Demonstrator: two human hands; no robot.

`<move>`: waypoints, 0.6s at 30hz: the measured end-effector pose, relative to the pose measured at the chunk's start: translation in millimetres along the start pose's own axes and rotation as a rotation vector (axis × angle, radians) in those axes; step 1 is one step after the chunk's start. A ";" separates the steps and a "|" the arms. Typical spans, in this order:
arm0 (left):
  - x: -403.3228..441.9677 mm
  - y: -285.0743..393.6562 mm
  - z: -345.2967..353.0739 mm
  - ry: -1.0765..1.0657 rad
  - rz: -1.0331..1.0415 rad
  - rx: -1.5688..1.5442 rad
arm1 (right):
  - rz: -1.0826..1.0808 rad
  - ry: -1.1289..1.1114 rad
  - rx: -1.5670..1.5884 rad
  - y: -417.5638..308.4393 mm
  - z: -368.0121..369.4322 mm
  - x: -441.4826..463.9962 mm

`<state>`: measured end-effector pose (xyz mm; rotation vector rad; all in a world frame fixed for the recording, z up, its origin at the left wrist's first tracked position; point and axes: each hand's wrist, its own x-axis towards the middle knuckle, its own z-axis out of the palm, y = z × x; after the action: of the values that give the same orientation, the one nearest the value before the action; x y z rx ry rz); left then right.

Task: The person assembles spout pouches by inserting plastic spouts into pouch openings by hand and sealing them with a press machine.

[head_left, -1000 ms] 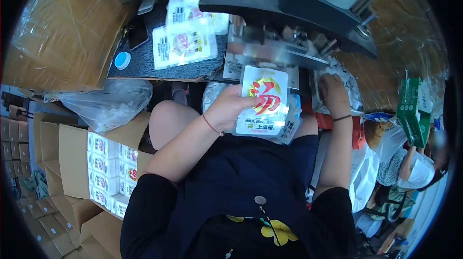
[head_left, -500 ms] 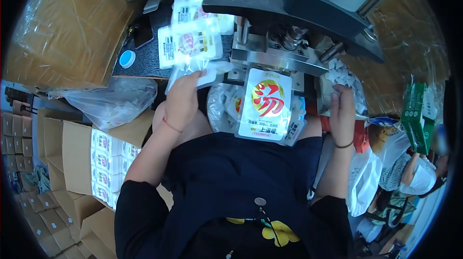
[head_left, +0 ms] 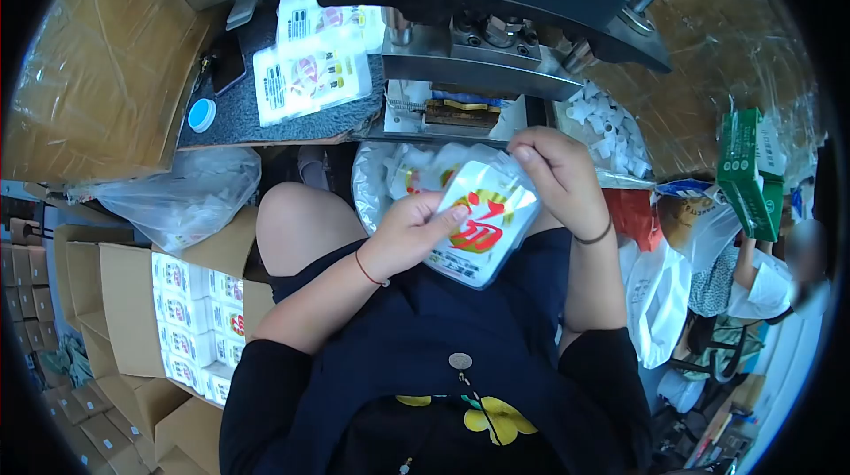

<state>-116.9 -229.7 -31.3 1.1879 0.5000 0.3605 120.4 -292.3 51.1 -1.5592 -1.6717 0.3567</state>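
My left hand (head_left: 412, 231) is closed on a white plastic pouch (head_left: 487, 218) with red and yellow print, its thumb lying over the printed face. The pouch is tilted above my lap. At its upper right corner, my right hand (head_left: 562, 178) has its fingers curled in a pinch; the exact grip there is partly hidden. Beneath the pouch, a clear plastic bag (head_left: 376, 187) holds more printed pouches. Just beyond stands the metal press (head_left: 482, 72), with its lower die (head_left: 460, 112) exposed.
More pouches (head_left: 310, 81) lie on the dark bench (head_left: 239, 116) with a blue cap (head_left: 202, 115) and a phone (head_left: 228, 68). White scraps (head_left: 611, 134) are piled right of the press. An open carton (head_left: 128, 307) of packs stands lower left. Another person (head_left: 761, 285) is at far right.
My left hand has come from the bench's pouches to my lap and gripped the pouch that hung at the press. My right hand has moved left from the scraps and closed at its corner.
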 end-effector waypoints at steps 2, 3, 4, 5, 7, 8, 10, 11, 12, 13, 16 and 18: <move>0.2 -2.5 3.6 -0.028 -0.029 0.071 | 0.021 0.054 0.035 -1.6 -3.8 -7.4; 3.1 -7.2 1.2 -0.022 -0.028 0.165 | 0.051 0.088 0.076 -3.4 -5.8 -8.2; 5.5 -11.1 0.1 -0.019 -0.026 0.261 | 0.080 0.126 0.116 -4.6 -8.3 -8.9; 7.1 -13.8 0.5 -0.015 -0.014 0.264 | 0.106 0.167 0.155 -4.8 -10.8 -9.2; 8.4 -13.7 3.8 -0.014 0.008 0.274 | 0.078 0.040 0.006 -1.3 -14.2 -11.4; 7.7 -10.5 8.2 -0.026 -0.017 0.161 | 0.062 -0.022 -0.068 1.4 -15.2 -11.4; 4.6 -3.5 19.0 -0.037 -0.066 -0.073 | 0.028 -0.099 -0.103 3.8 -17.0 -10.5; 5.0 -4.6 18.3 -0.073 -0.097 -0.085 | 0.007 -0.116 -0.063 5.9 -16.4 -10.1; 5.4 -6.6 16.9 -0.109 -0.129 -0.097 | -0.012 -0.133 -0.023 8.5 -14.9 -10.6; 5.3 -7.9 16.3 -0.147 -0.162 -0.109 | -0.031 -0.148 0.018 10.1 -14.2 -11.3; 8.6 -9.8 13.9 -0.129 -0.152 -0.284 | 0.079 0.078 -0.238 4.0 -27.2 -12.2; 16.4 -14.4 -2.0 -0.087 -0.108 -0.320 | 0.083 0.094 -0.149 13.5 -39.5 -22.8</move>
<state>-104.2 -224.5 -48.4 0.8591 0.4111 0.2825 155.9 -323.1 58.8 -1.7318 -1.5944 0.2019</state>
